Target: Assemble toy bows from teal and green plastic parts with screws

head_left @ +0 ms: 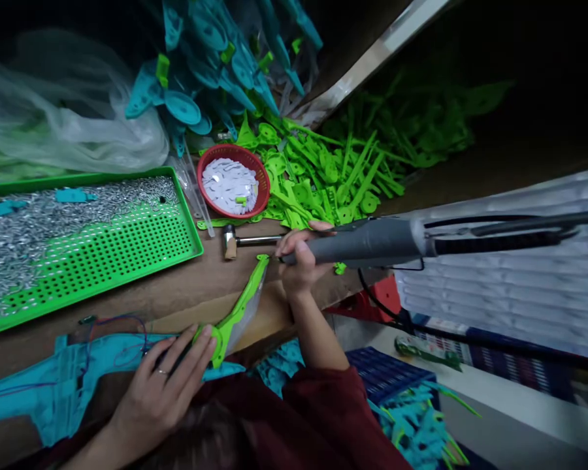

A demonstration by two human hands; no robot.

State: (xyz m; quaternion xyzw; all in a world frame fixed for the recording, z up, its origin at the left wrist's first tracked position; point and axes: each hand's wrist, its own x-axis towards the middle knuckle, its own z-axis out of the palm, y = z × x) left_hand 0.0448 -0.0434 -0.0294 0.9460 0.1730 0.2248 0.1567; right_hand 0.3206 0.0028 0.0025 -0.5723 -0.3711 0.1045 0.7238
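My right hand [298,267] is wrapped round a grey power screwdriver [372,243], held nearly level with its tip pointing left. That tip meets, or almost meets, the narrow far end of a long bright green plastic part [240,307], which has a pale translucent strip along one side. My left hand [164,385], with a ring on one finger, presses its fingers over the wide near end of the green part. Beneath and beside the left hand lies a large blue plastic shell [102,356] with thin red and blue wires. Whatever is under the left palm is hidden.
A green perforated tray [142,241] of screws stands at left. Behind are a hammer [230,241], a red basket [262,179] of white pieces and a pile of green parts [323,170]. Blue parts [200,59] hang overhead. A dark cable [382,307] trails at right.
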